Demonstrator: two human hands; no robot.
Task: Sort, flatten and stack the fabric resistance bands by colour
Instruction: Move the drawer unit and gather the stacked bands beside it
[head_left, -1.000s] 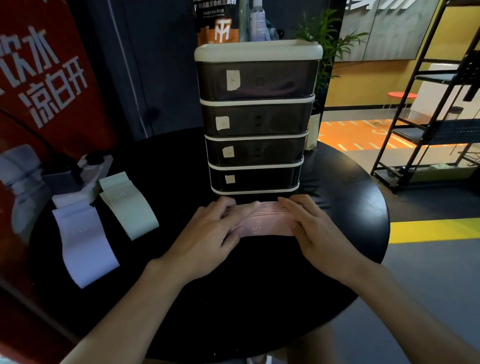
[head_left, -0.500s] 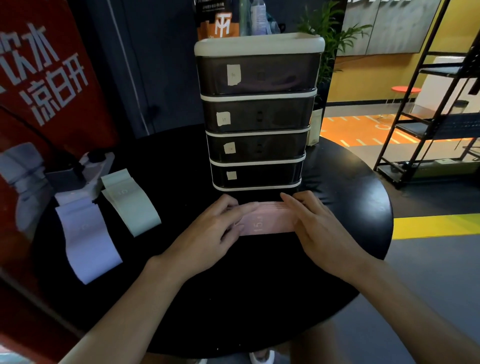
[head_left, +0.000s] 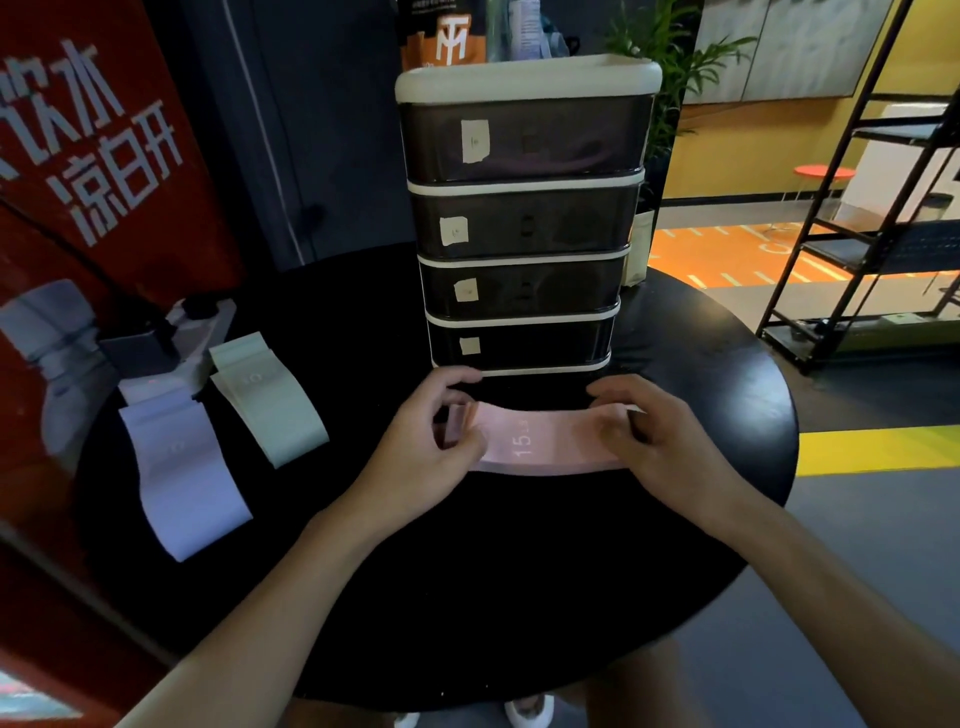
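A pink fabric band (head_left: 545, 441) marked "15" lies stretched flat on the black round table (head_left: 519, 571), just in front of the drawer tower. My left hand (head_left: 426, 441) pinches its left end, where the fabric folds up. My right hand (head_left: 660, 441) grips its right end. At the table's left lie a pale green band stack (head_left: 270, 405) and a lavender band stack (head_left: 182, 467), both flat and side by side.
A dark drawer tower (head_left: 524, 223) with white rims and paper labels stands at mid-table, drawers closed. A grey and white device (head_left: 156, 348) sits at the far left edge. A red banner is on the left, a black metal shelf (head_left: 857, 234) on the right.
Both hands went from pressing flat on the pink band to gripping its ends and have moved apart, so the band now shows longer between them.
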